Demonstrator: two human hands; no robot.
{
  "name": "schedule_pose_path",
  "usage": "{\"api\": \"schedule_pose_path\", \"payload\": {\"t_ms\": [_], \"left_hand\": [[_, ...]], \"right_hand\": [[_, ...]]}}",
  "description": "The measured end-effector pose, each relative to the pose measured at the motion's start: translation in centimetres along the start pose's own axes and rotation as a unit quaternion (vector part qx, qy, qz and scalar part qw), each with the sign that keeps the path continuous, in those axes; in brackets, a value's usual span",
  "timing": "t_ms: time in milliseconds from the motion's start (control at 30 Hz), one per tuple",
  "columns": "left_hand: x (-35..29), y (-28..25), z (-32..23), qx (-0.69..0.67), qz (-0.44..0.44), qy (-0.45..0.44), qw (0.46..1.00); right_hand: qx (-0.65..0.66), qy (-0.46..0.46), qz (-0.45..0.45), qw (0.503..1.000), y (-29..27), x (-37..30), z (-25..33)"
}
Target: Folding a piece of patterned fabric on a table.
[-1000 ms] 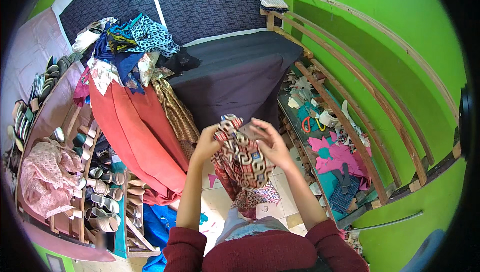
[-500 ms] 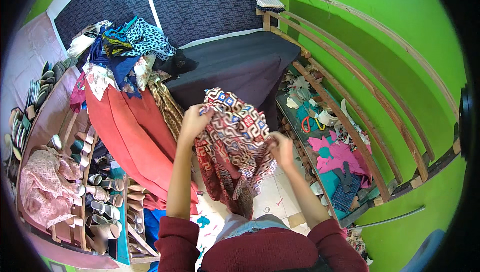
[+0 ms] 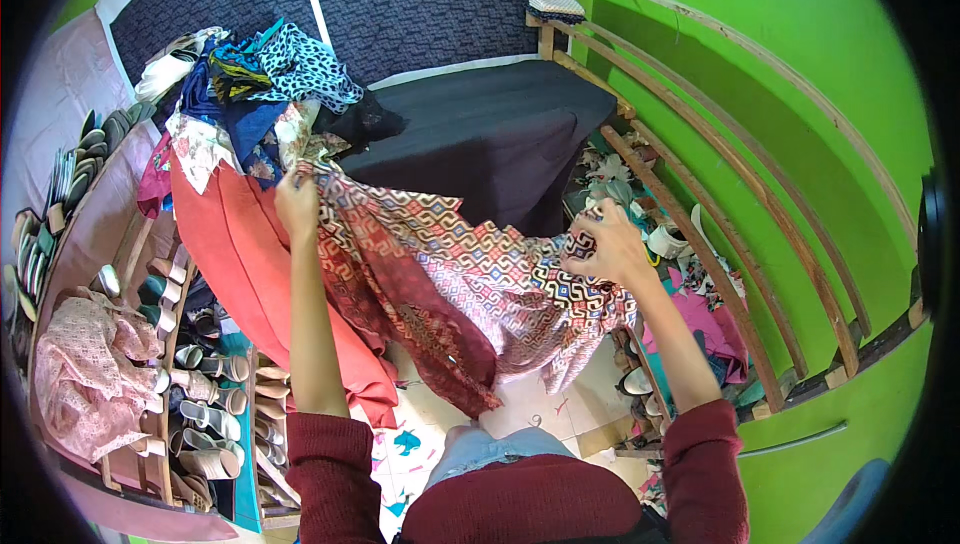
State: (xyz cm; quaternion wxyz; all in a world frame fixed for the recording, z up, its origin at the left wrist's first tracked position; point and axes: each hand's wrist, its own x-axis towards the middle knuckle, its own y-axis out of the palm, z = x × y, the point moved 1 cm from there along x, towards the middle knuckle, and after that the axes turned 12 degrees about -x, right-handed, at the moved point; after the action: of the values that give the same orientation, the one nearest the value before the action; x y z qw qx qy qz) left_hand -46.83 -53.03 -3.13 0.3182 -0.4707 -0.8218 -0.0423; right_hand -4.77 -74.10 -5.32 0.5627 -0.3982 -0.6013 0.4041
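A patterned fabric (image 3: 470, 264) in red, cream and blue hangs stretched between my two hands. My left hand (image 3: 297, 202) is closed on its upper left corner, beside the draped red cloth (image 3: 235, 244). My right hand (image 3: 606, 246) grips the opposite end, with the fingers bunched round the cloth. The upper edge of the fabric is jagged, and the lower part droops in folds above the tiled floor. Behind it stands a table covered with a dark cloth (image 3: 480, 114).
A pile of mixed fabrics (image 3: 250, 94) lies at the back left. Shoes fill a rack (image 3: 205, 414) at left, near a pink lace cloth (image 3: 95, 374). At right, a slatted wooden rack (image 3: 720, 154) runs along the green wall, with pink scraps (image 3: 695, 319) beneath. Cut scraps (image 3: 405, 442) litter the floor.
My hands have moved apart, the left toward the fabric pile and the right toward the wooden rack. The patterned fabric has gone from bunched to spread wide between them.
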Motion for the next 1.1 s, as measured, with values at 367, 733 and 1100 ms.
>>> {"api": "schedule_pose_path", "payload": {"t_ms": [367, 733, 1100], "left_hand": [[5.3, -0.5, 6.9, -0.183, -0.088, -0.113, 0.973], [4.4, 3.0, 5.5, -0.202, 0.104, -0.108, 0.968], [0.4, 5.0, -2.5, 0.086, 0.128, 0.023, 0.988]], "right_hand": [[-0.097, 0.086, 0.000, 0.992, 4.4, -0.6, -9.0], [0.269, 0.296, -0.186, 0.898, 4.1, 3.5, -13.0], [0.138, 0.039, -0.086, 0.986, 0.1, 7.6, -2.6]]}}
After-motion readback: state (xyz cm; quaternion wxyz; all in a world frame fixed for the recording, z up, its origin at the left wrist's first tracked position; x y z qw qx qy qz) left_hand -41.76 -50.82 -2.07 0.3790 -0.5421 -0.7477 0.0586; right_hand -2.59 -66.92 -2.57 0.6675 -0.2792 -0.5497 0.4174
